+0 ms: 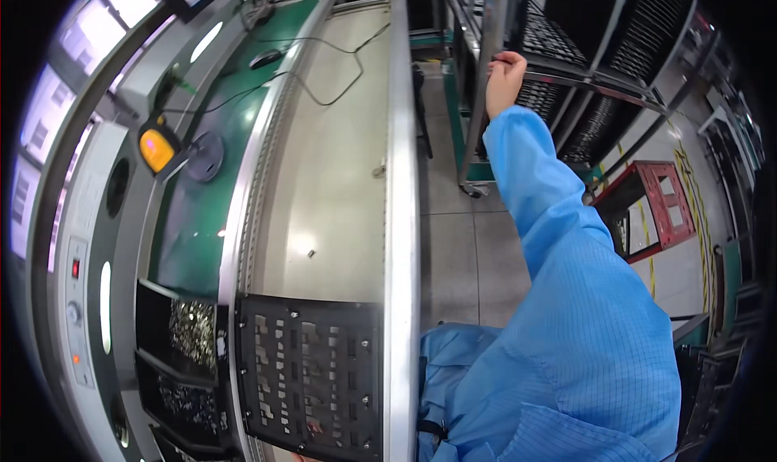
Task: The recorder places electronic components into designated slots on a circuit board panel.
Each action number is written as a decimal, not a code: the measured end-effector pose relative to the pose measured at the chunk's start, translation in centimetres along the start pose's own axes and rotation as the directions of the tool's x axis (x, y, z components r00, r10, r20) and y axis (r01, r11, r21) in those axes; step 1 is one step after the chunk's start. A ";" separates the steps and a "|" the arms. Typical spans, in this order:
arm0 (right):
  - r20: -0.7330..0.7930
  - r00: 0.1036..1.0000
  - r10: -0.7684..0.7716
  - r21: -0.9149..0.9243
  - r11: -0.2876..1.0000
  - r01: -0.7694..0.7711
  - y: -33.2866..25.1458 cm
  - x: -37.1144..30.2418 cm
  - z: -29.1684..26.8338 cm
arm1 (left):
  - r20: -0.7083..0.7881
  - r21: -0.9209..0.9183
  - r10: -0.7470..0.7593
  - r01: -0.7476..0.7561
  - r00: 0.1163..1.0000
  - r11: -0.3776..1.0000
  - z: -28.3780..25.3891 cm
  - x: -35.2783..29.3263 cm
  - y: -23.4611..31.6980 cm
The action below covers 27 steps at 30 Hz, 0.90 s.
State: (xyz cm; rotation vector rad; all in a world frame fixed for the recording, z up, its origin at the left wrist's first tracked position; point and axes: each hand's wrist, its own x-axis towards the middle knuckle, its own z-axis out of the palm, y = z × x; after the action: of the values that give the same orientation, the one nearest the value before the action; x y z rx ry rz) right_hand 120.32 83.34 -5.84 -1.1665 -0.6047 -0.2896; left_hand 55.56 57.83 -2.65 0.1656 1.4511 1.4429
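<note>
We're on a factory assembly line here: a long grey conveyor desk with metal rails, a black perforated fixture tray, a yellow handheld scanner, wheeled metal racks stacked with black trays, and our blue cleanroom sleeve.

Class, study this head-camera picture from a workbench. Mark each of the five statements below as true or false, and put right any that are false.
1. The right hand grips an upright bar of the metal rack. True.
2. The black slotted tray lies on the floor. False: it lies on the pale bench surface, at its near end.
3. The arm reaching to the rack wears a blue sleeve. True.
4. The orange handheld scanner lies inside the red crate. False: it is at the left of the bench, by the green mat; the crate stands on the floor to the right.
5. The left hand rests on the tray. False: no left hand can be made out.
</note>
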 end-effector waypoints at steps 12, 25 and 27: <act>0.088 0.804 0.587 0.392 0.722 -0.570 9.8 16.1 -9.4 | 0.022 0.125 0.033 -0.035 0.999 0.992 6.2 -3.3 -0.4; -0.067 0.774 0.630 0.425 0.720 -0.549 8.1 11.0 -12.5 | -0.011 0.191 0.034 -0.031 0.999 0.981 6.1 -4.8 0.8; -0.094 0.691 0.716 0.500 0.634 -0.589 6.5 9.8 -12.5 | -0.004 0.150 0.051 -0.050 0.999 0.987 4.7 -4.6 0.8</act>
State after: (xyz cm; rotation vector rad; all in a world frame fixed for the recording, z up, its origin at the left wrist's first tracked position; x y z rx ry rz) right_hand 135.25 75.21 -8.42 -0.8093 0.0623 0.3111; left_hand 60.53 57.87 1.72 0.2929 1.5722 1.3758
